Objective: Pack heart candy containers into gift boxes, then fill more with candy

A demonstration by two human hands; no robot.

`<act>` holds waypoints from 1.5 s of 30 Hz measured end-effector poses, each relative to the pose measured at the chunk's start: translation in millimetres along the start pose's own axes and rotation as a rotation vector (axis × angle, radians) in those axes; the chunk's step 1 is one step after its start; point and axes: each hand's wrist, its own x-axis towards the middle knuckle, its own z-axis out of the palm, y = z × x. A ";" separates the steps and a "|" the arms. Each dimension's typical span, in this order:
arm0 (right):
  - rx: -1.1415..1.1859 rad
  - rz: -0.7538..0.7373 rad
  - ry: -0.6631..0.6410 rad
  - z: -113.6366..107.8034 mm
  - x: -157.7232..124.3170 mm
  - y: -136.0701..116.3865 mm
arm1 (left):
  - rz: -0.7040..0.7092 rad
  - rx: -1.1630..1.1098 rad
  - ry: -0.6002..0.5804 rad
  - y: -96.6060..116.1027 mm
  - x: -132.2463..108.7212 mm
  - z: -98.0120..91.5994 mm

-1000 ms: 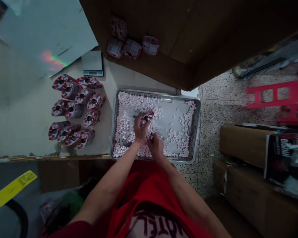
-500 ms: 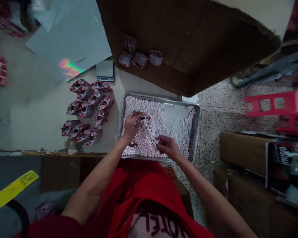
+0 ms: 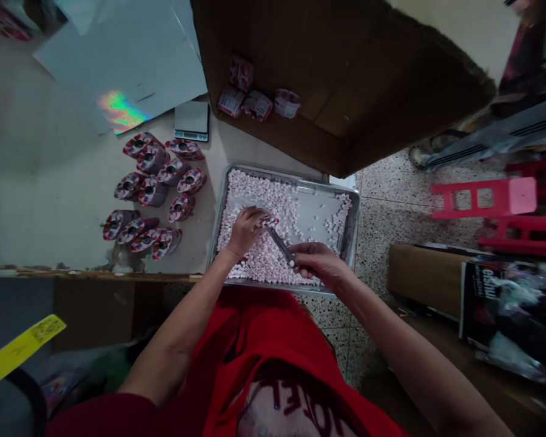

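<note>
A metal tray (image 3: 351, 218) holds several small pink-white candies (image 3: 273, 194). My left hand (image 3: 244, 229) is closed around a small red-and-white pouch (image 3: 267, 221), held over the candies at the tray's left. My right hand (image 3: 317, 263) sits at the tray's near edge and grips the handle of a slim metal scoop (image 3: 280, 244), whose tip points up-left into the pouch's mouth.
Several standing red-and-white pouches (image 3: 155, 188) cluster on the table left of the tray. A small digital scale (image 3: 191, 120) lies behind them. A brown cardboard box (image 3: 346, 73) with a few packets (image 3: 257, 100) stands behind the tray. Red stools (image 3: 491, 197) and cartons (image 3: 423, 276) stand at right.
My right hand moved right along the tray's near edge and now holds the metal scoop up to the pouch. The left hand kept the pouch and sank a little toward the candies.
</note>
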 end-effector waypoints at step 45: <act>-0.339 -0.310 0.452 -61.6 53.1 102.3 | -0.272 -0.373 0.736 -15.9 -28.2 -182.2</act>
